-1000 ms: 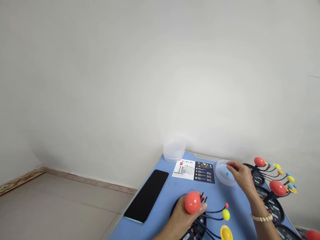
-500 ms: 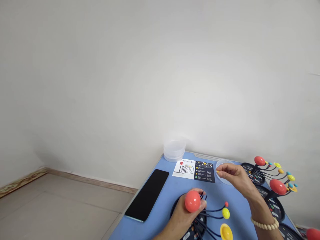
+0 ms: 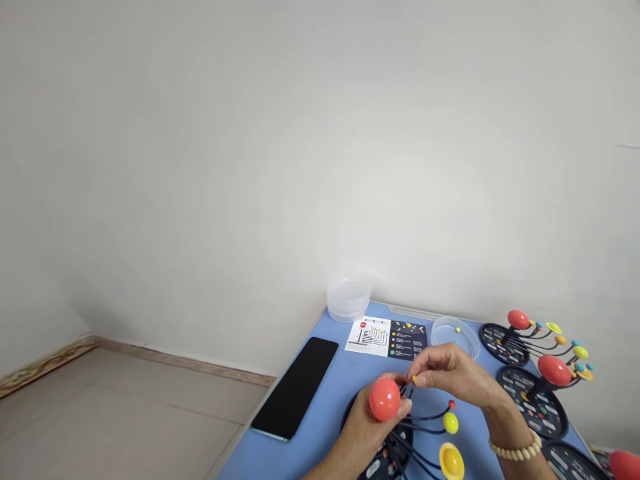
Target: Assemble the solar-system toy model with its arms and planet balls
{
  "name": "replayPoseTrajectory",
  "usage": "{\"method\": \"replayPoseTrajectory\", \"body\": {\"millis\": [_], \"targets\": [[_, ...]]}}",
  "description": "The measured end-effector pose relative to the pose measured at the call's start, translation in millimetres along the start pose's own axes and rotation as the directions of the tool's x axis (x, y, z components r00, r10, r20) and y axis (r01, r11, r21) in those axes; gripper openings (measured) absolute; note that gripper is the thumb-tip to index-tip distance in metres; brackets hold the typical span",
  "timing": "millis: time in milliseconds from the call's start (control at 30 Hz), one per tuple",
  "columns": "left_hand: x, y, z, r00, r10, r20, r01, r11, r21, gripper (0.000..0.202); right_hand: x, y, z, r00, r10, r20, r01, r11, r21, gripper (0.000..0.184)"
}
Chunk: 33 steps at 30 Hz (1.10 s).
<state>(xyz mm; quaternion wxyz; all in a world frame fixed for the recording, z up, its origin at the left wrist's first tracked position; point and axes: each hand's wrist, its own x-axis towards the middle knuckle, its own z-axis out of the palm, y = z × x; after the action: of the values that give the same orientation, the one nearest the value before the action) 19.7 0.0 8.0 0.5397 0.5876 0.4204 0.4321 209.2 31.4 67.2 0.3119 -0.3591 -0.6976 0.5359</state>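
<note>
My left hand (image 3: 367,420) is wrapped round the post of a solar system model, just below its big red ball (image 3: 385,399). Black curved arms fan out from it to the right, carrying a small red ball (image 3: 452,405), a yellow ball (image 3: 451,423) and a yellow ringed planet (image 3: 451,461). The black round base (image 3: 379,467) is partly hidden under the hand. Between thumb and forefinger, my right hand (image 3: 453,377) pinches a tiny orange-yellow bead (image 3: 413,379). It is beside the black arm tips, close to the left fingers.
A clear shallow dish (image 3: 465,340) holds small beads behind my right hand. An instruction card (image 3: 385,338), a phone (image 3: 296,387) and stacked clear tubs (image 3: 349,300) lie on the blue table (image 3: 320,447). More models with red balls (image 3: 554,370) stand at right.
My right hand has moved left and down from the clear dish to the model's black arms, carrying the bead. The dish and its beads now show. My left hand keeps its hold.
</note>
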Motion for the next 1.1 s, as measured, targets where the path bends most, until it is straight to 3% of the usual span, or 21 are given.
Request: {"method": "replayPoseTrajectory", "body": {"millis": [533,733,1100], "targets": [[-3.1,5.3,-0.2,1.0,0.001,0.015,0.0,0.996,-0.09,0.038,-4.9,-7.3,-1.8,0.998,-0.03,0.061,0.035,0.995,-0.093,0.021],[-1.4,0.7,-1.6,0.997,0.012,0.079,0.004,0.981,-0.196,0.044,-6.7,-8.2,-0.7,0.993,0.014,0.115,-0.007,0.998,-0.066,0.022],[-2.8,4.2,-2.0,0.994,0.005,0.112,0.019,0.977,-0.213,0.038,-7.8,-10.0,2.8,0.989,0.023,0.149,-0.038,0.994,0.102,0.016]]}}
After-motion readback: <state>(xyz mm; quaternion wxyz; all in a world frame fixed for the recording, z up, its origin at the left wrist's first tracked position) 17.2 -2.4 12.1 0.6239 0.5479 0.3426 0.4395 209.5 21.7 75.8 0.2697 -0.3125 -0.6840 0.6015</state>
